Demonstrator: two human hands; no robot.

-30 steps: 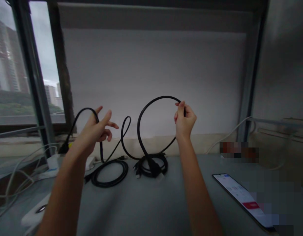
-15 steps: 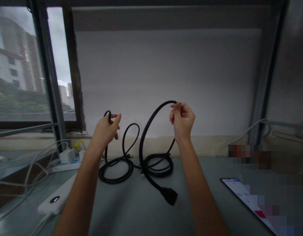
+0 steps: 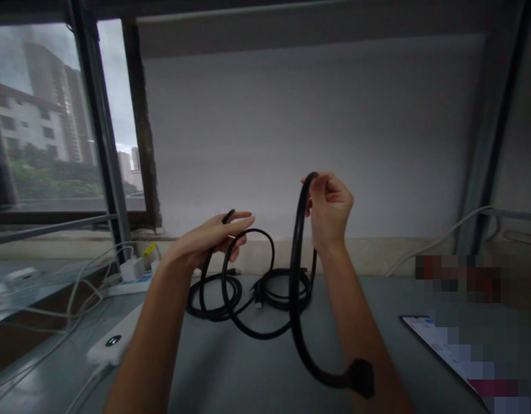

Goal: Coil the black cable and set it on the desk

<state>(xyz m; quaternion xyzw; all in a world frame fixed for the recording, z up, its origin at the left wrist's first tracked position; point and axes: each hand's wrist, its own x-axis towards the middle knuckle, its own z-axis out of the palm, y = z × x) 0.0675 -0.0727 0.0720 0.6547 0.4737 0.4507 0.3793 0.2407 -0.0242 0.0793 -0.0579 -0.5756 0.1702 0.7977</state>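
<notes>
Pinching the thick black cable (image 3: 295, 276) between thumb and fingers, my right hand (image 3: 332, 210) holds its bend up in front of the white wall (image 3: 308, 132). My left hand (image 3: 216, 234) is on the feed too, fingers stretched toward the right and a stretch of black cable passing over it; whether that hand has any squeeze on it, I cannot tell. Between the hands I count one loose loop (image 3: 248, 232) standing up from the table (image 3: 231, 368), and behind it two flat coils, the left coil (image 3: 194, 307) and the right coil (image 3: 274, 301). With so many crossings, I cannot tell which lengths join.

Around the work I have one white power bank (image 3: 123, 328) beside the left forearm (image 3: 156, 322), one power strip (image 3: 131, 286) with white wires (image 3: 76, 282) trailing leftward, and one phone (image 3: 429, 336) well apart to the right, partly lost in pixelation. The left forearm covers part of the power bank.

From the right hand the thick cable drops nearly upright, then sweeps right along the bottom into one black connector (image 3: 361, 378). Its long axis lies roughly level there, end facing right, and it blocks my view of part of the right forearm (image 3: 351, 310).
</notes>
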